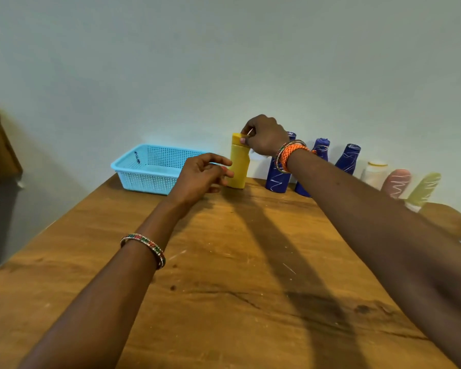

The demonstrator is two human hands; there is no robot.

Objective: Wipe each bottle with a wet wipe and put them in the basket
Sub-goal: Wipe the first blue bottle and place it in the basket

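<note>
Right hand (264, 135) pinching yellow bottle (239, 166) cap

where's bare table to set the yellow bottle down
The wide wooden table between the two forearms is bare. Crowded along the wall: basket, yellow bottle, then the row of blue bottles and pale ones.

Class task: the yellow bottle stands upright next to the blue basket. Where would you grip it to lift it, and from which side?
Grip the yellow bottle round its straight mid-body, from the near left, where the left hand hovers. The right hand already pinches the cap, and blue bottles crowd its right.
</note>
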